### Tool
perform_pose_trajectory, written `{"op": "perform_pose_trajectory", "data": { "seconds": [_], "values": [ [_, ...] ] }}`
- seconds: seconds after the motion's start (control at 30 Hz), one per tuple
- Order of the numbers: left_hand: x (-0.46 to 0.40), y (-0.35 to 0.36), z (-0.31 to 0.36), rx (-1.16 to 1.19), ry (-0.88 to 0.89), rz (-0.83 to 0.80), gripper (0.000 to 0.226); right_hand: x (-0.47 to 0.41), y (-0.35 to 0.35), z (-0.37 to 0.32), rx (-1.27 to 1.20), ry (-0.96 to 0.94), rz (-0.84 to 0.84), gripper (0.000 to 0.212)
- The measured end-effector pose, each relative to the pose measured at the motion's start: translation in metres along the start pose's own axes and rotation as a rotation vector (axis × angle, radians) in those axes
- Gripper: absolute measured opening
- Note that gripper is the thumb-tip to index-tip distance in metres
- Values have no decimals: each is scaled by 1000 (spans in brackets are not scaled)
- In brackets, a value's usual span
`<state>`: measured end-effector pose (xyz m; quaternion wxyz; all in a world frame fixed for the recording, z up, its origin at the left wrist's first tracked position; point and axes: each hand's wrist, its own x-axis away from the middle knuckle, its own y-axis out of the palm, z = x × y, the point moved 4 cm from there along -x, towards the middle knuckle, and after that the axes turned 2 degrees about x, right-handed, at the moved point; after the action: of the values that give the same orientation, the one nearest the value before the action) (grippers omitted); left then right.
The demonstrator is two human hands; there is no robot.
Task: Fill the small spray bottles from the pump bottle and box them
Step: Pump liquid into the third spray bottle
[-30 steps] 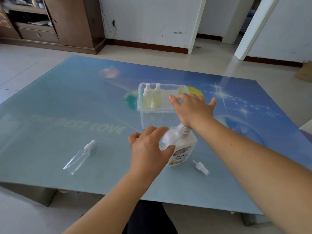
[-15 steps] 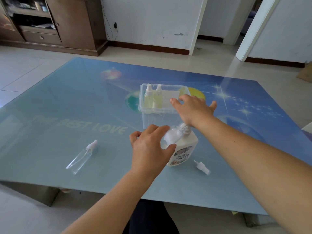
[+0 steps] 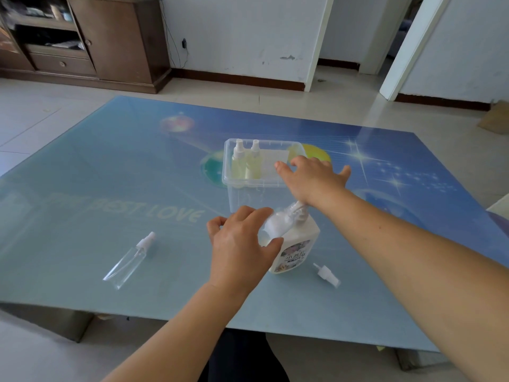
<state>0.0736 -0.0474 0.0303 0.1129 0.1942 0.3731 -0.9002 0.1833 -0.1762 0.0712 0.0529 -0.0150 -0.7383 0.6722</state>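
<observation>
On the glass table [image 3: 82, 188], near its front edge, the pump bottle [image 3: 296, 252] stood upright with a flowered label facing the camera. Left hand [image 3: 239, 249] was curled around something just beside the pump bottle's neck, thumb on one side and fingers wrapped over the other; a small clear bottle [image 3: 275, 226] showed between thumb and fingers, tilted up under the pump spout. Most of that bottle was hidden by the hand, so its fill level could not be told. Right hand [image 3: 311, 177] was over the pump head, palm down, fingers spread and fairly straight, thumb out to the right; the heel of the hand sat on top of the pump, contact point hidden under the wrist.

Behind the pump bottle sat a clear plastic box [image 3: 275, 199], open top. Two filled spray bottles [image 3: 246, 164] with pale yellow liquid and white spray caps lay side by side against the box's left wall. The right hand's fingertips hung above the box's right part.

Left of the hands an empty spray bottle [image 3: 128, 260] lay on its side on the table, cap on, well apart from the pump bottle. A loose white spray cap [image 3: 326, 274] lay on the table just right of the pump bottle.

Past the table stood a brown wooden cabinet [image 3: 110, 40] against a white wall.
</observation>
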Motion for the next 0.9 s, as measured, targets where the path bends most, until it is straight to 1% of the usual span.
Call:
{"op": "perform_pose_trajectory", "data": {
  "seconds": [0.37, 0.5, 0.67, 0.9],
  "values": [
    [1, 2, -5, -10, -17, -10, 37, 2, 12, 0, 44, -7, 47, 65],
    [1, 0, -1, -8, -13, -6, 38, 2, 6, -1, 36, -12, 52, 65],
    [-1, -2, 1, -6, 2, 10, 39, -1, 2, -1, -32, -2, 28, 64],
    [1, 4, -7, 4, -14, -14, 36, 0, 14, 0, 3, 5, 25, 61]
  ]
}}
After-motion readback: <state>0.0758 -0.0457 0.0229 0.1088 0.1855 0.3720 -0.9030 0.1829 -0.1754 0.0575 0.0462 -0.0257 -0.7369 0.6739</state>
